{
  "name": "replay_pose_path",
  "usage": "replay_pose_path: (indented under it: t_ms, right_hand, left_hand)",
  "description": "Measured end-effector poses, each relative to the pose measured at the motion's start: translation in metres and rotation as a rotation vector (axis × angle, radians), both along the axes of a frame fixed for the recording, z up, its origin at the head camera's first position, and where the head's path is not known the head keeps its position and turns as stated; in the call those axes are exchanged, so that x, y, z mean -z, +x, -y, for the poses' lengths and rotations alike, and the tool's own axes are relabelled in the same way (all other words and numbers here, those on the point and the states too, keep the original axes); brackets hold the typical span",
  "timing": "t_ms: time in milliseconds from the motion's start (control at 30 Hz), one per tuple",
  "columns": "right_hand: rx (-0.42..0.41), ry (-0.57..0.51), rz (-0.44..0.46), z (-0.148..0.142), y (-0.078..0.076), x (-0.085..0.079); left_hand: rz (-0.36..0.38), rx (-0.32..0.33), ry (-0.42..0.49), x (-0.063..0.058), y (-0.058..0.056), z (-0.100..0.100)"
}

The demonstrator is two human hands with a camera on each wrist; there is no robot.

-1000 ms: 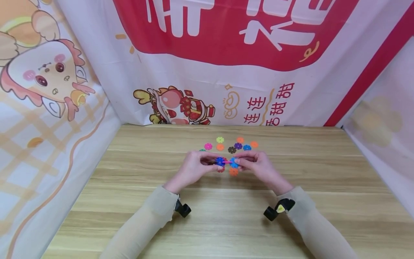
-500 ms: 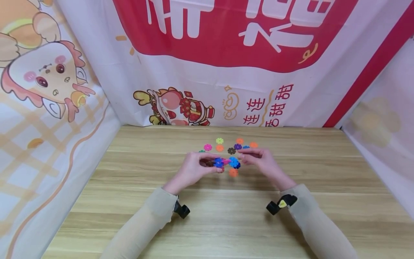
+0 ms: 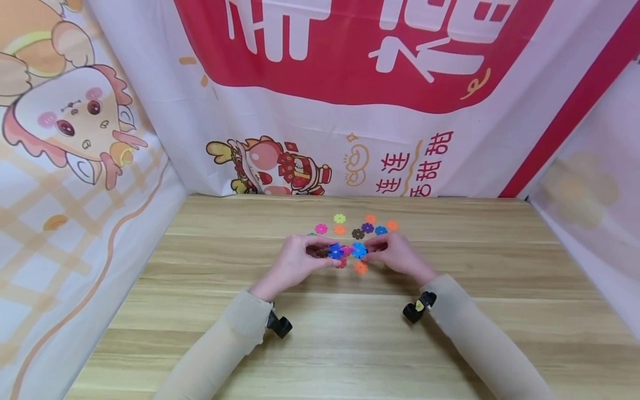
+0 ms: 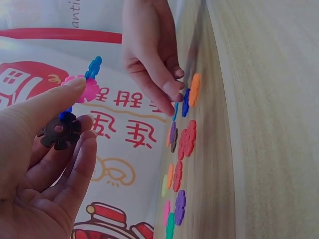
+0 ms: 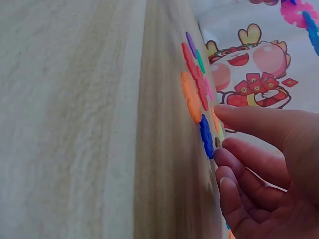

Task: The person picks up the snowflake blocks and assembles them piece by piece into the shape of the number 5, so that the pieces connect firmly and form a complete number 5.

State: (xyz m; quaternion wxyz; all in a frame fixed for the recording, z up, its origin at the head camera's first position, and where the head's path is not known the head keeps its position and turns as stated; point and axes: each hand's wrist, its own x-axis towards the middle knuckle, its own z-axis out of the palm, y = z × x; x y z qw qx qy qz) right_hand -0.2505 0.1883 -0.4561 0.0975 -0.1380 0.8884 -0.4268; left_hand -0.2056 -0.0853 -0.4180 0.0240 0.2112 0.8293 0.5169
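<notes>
My left hand [image 3: 295, 256] pinches a chain of linked plastic snowflake discs. In the left wrist view the chain has a brown disc [image 4: 52, 134] by the fingers, a blue disc [image 4: 65, 115], a pink disc [image 4: 90, 90] under the thumb tip and a light blue disc [image 4: 94, 67] at the far end. My right hand [image 3: 400, 256] is low at the table, its fingers loosely bent. Its fingertips are right at a dark blue disc [image 5: 206, 137] in the right wrist view. An orange disc [image 5: 190, 97] lies just beside that one.
Several loose discs lie on the wooden table [image 3: 320, 344] around the hands, among them a red disc [image 4: 188, 139], a purple disc [image 3: 367, 228] and a yellow-green disc [image 3: 339, 218]. A printed cloth [image 3: 300, 111] hangs behind the table's back edge.
My right hand has let go of the light blue disc, drawn back right, then come down beside the dark blue disc. My left hand keeps the chain, shifted slightly left.
</notes>
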Motion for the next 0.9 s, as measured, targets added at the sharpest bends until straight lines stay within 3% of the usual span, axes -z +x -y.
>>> replay_pose_path:
  t_ms: [333, 900]
  right_hand:
    - [0.013, 0.065, 0.0, 0.0026, -0.0029, 0.0029]
    - [-0.042, 0.088, 0.004, -0.0059, -0.0007, -0.003]
  left_hand:
    - [-0.003, -0.006, -0.019, 0.0006, -0.0001, 0.0002]
    - [0.008, 0.008, -0.021, 0.0002, 0.0001, -0.0001]
